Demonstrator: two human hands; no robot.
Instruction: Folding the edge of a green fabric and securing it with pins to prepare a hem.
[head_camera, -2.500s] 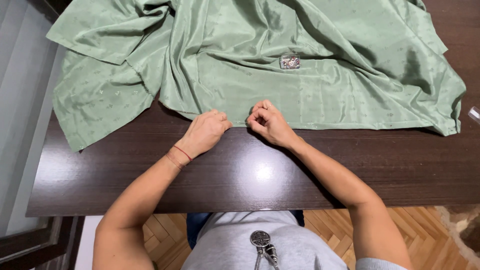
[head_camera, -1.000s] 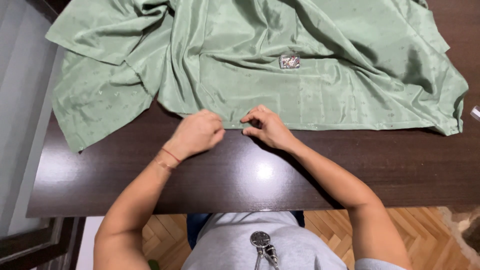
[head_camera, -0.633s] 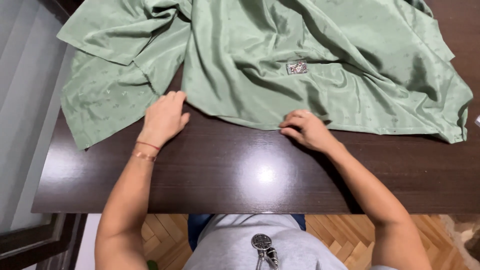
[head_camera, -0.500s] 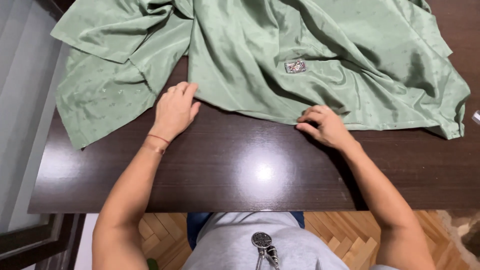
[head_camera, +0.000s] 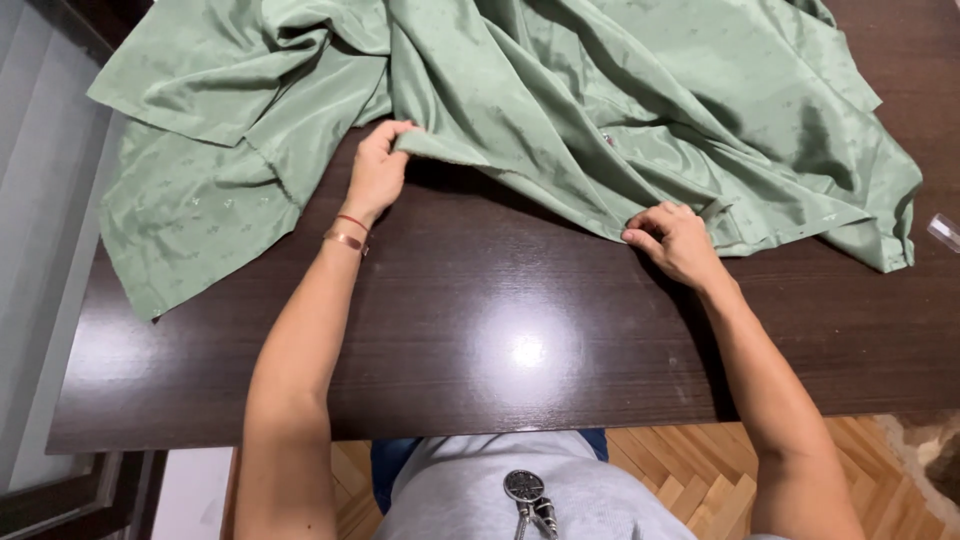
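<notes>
Green silky cloth (head_camera: 560, 110) lies spread and rumpled across the dark wooden table (head_camera: 480, 340). Its near edge is pinched in both hands: left hand (head_camera: 377, 172) fingers closed on a fold, right hand (head_camera: 678, 240) gripping the hem.

Green cloth (head_camera: 560, 110): thin, silky, soft sheen, tiny woven dots, creased all over. Dark table (head_camera: 500, 340): wood-grain veneer, smooth and glossy enough to mirror a lamp. Bracelet (head_camera: 346, 240) looks like shiny metal, plus a red thread. Floor (head_camera: 690, 480): light wooden parquet.
</notes>
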